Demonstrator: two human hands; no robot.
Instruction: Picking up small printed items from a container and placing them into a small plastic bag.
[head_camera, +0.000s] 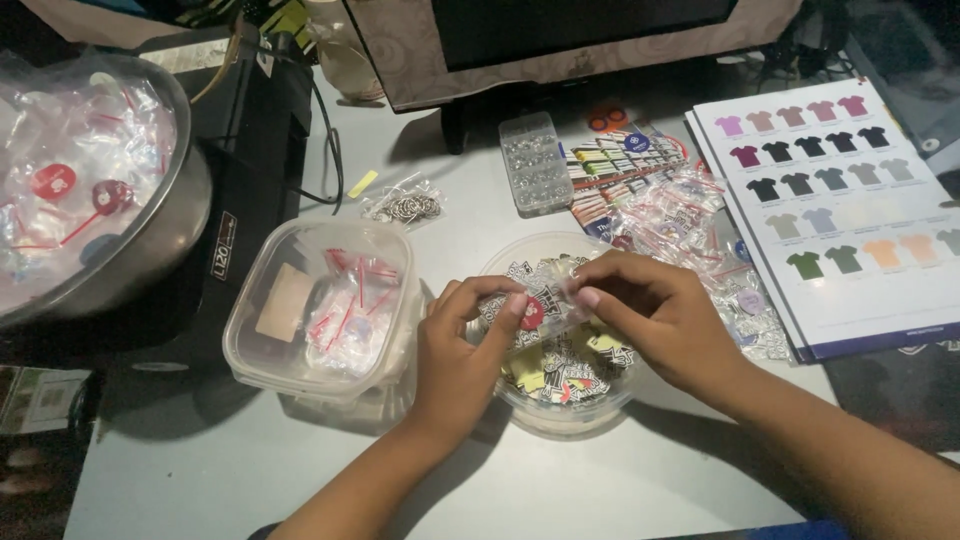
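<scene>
Head view, looking down on a pale grey tabletop (250, 470). Left hand (462, 350) and right hand (655, 310) meeting above a round clear plastic bowl of printed stickers (565, 385); both pinching a small clear plastic sleeve with a red-and-black sticker inside (540, 305), left thumb and forefinger closed on its left edge, right fingertips (588, 297) closed on its right edge. Sleeve held just over the bowl, roughly at its upper middle, not touching the pile below. Just left of the bowl, a clear rectangular plastic tub (320, 305) holding small red-striped zip bags and a tan card. Far left, a large steel mixing bowl (175, 215) heaped with clear bags and red round pieces, resting against a black box-shaped machine (250, 180). Behind the tub, a small clear bag of metal rings (405, 205). Behind the bowl, a clear compartment box of small pale parts (535, 160). Right of that, a loose heap of small red-striped zip bags (680, 220) spread over printed sheets. Far right, a white chart of coloured shirt shapes (850, 200), lying flat, tilted. Top centre, base of a dark monitor (560, 40).
</scene>
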